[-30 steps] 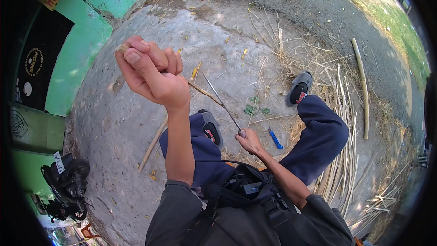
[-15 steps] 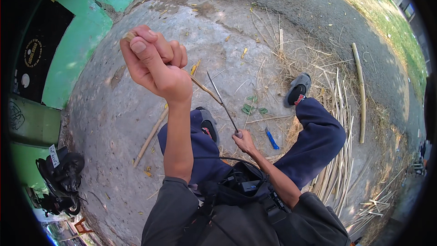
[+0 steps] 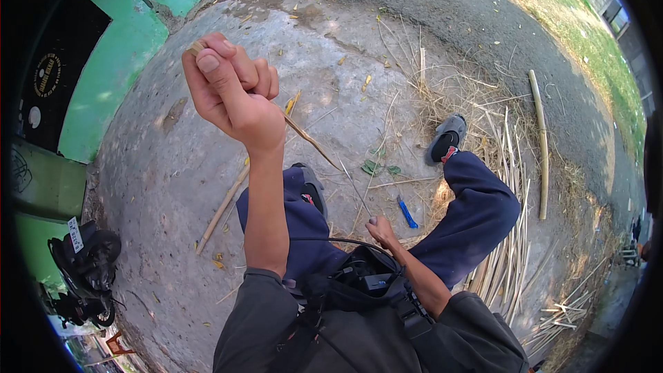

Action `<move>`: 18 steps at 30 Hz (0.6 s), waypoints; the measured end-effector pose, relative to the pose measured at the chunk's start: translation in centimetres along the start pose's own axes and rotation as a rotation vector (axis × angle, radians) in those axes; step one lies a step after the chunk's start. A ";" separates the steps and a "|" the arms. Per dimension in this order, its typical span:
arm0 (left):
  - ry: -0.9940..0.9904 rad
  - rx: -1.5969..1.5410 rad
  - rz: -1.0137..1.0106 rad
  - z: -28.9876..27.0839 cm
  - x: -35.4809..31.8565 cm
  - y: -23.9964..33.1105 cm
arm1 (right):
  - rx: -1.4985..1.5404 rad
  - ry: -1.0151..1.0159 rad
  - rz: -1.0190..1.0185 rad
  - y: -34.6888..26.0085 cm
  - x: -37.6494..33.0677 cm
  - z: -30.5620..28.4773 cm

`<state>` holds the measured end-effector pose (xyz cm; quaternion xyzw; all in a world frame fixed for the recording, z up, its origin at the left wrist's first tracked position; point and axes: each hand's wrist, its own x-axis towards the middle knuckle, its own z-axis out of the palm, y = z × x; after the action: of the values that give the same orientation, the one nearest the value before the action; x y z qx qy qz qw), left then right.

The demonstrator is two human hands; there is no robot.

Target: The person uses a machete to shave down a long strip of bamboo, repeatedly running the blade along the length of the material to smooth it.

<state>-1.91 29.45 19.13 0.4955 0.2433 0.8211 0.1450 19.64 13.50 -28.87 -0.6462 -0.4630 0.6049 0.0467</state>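
My left hand (image 3: 231, 93), raised at the upper left, is closed round a thin bamboo strip (image 3: 311, 139). One end of the strip shows above the fingers; the rest slants down to the right. Low in the middle, my right hand (image 3: 381, 231) grips a long, thin-bladed knife (image 3: 357, 190), its handle mostly hidden in the fist. The blade points up and left, its tip close to the strip's lower end; whether they touch I cannot tell. A blue utility cutter (image 3: 407, 213) lies on the ground just beyond my right hand.
A heap of split bamboo strips (image 3: 507, 235) lies right of my leg, and a bamboo pole (image 3: 539, 145) lies farther right. Another pole (image 3: 222, 208) rests at left. Shavings (image 3: 456, 90) litter the ground ahead. A motorcycle (image 3: 90, 262) stands by the green wall (image 3: 103, 90).
My right hand has moved slightly down and right, drawing the knife blade back along the strip toward its lower end. My left hand keeps its hold, almost unmoved.
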 end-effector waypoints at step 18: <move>-0.008 0.011 -0.031 -1.1 0.6 0.6 | -0.091 0.164 -0.285 0.8 0.3 1.0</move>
<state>-3.20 28.92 19.47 0.4959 0.2550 0.8153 0.1559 19.18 12.68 -29.85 -0.6227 -0.5716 0.5157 0.1400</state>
